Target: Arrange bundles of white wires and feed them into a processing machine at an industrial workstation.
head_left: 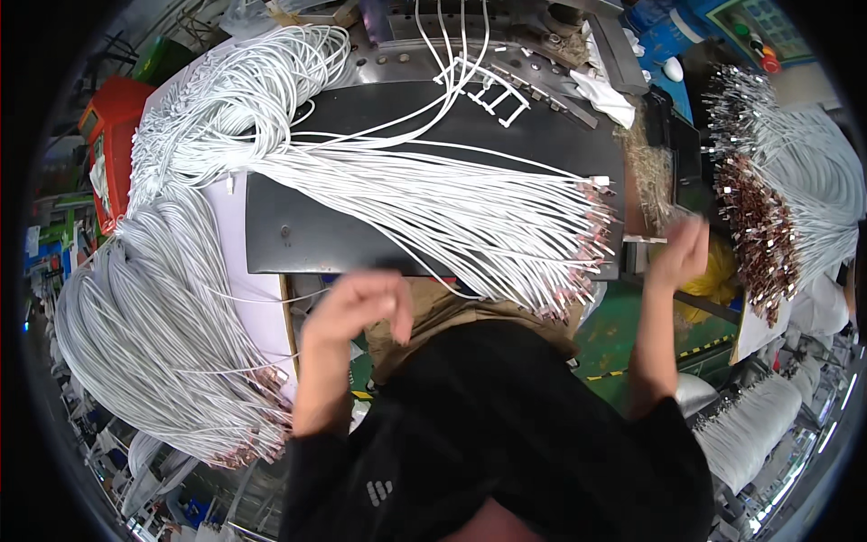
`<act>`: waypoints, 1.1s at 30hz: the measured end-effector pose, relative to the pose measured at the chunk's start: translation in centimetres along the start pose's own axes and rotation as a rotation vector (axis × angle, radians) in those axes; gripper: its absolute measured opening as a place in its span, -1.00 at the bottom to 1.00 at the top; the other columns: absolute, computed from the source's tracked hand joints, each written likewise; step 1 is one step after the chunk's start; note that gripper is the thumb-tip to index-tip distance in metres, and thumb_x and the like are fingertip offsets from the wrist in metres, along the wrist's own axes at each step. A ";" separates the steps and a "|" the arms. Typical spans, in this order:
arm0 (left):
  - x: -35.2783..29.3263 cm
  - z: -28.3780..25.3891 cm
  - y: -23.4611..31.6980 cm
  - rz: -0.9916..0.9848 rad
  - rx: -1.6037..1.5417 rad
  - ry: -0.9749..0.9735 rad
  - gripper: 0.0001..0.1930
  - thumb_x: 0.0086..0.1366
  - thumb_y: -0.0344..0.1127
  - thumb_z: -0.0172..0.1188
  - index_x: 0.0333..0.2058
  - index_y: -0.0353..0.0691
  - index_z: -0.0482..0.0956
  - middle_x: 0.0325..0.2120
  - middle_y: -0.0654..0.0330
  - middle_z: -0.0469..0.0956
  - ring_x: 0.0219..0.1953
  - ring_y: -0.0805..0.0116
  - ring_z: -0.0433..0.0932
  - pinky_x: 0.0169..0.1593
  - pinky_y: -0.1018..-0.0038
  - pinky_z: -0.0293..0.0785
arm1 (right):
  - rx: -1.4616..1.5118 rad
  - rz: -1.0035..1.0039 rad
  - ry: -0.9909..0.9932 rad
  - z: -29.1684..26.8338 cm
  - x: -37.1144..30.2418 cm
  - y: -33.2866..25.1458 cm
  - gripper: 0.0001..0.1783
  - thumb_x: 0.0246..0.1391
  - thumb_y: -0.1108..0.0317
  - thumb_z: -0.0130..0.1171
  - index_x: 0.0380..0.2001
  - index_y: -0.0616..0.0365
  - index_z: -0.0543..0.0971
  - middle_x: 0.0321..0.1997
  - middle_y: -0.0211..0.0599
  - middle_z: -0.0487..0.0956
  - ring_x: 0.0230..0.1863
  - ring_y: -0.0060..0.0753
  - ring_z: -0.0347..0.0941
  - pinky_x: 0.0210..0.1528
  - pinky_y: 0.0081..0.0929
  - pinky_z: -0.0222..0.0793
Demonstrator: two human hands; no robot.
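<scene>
My left hand [361, 303] is over the near edge of the black work plate [307, 226], its fingers curled downward and smeared by motion. A thin white cable [262, 299] from the left pile runs up to its wrist; whether the fingers hold it I cannot tell. Off the plate's right end, my right hand [684, 253] is raised with its fingers closed together, blurred, and anything in them is too small to make out. Between the hands, a fanned bundle of white cables [433, 194] lies across the plate, its pinkish-copper connector ends [591, 239] at the right.
Coiled white cables [244, 90] and a large cable pile [153, 316] fill the left. White plastic frames [483, 90] lie behind the bundle by a metal fixture [406, 63]. More cables with brown and silver ends [754, 235] are stacked at right. A red machine [113, 135] stands far left.
</scene>
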State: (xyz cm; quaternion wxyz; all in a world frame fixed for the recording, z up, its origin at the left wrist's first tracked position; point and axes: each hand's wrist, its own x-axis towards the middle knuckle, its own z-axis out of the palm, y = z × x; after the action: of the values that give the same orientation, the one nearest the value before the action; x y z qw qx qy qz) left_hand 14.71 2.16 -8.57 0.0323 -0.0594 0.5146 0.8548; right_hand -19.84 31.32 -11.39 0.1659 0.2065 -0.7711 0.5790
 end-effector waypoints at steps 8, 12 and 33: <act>-4.0 -2.0 -12.1 0.177 -0.296 1.089 -0.73 0.45 -0.19 0.10 -0.31 -0.33 0.51 -0.44 0.08 0.61 -0.39 0.32 0.60 -0.27 0.48 0.50 | -0.068 0.380 -0.657 -1.9 -17.3 1.4 -0.86 0.12 0.54 0.17 -0.22 0.28 0.55 -0.29 -0.21 0.57 -0.16 -0.39 0.55 -0.17 -0.39 0.51; -4.5 -4.0 -13.1 0.136 -0.112 1.260 -0.79 0.45 -0.28 0.09 -0.32 -0.31 0.50 -0.43 0.10 0.59 -0.38 0.29 0.60 -0.25 0.43 0.51 | 0.183 0.900 -0.555 0.4 -14.6 -1.2 -0.49 0.05 0.64 0.21 0.10 0.26 0.37 -0.02 -0.21 0.51 -0.04 -0.33 0.53 -0.08 -0.39 0.55; -3.6 -4.2 -13.6 0.173 -0.135 1.229 -0.73 0.44 -0.22 0.13 -0.40 -0.28 0.54 -0.47 0.14 0.63 -0.42 0.35 0.63 -0.32 0.49 0.55 | 0.129 0.573 -0.734 -0.3 -13.5 0.8 -0.35 0.03 0.36 0.38 0.20 0.20 0.42 0.21 -0.15 0.46 0.20 -0.21 0.38 0.21 -0.27 0.33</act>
State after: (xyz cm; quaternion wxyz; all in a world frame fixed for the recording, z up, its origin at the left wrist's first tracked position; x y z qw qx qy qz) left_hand 20.15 4.90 -21.94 -0.3429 -0.5002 0.3869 0.6946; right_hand -8.63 33.49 -18.69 -0.2975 0.1862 -0.7672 0.5368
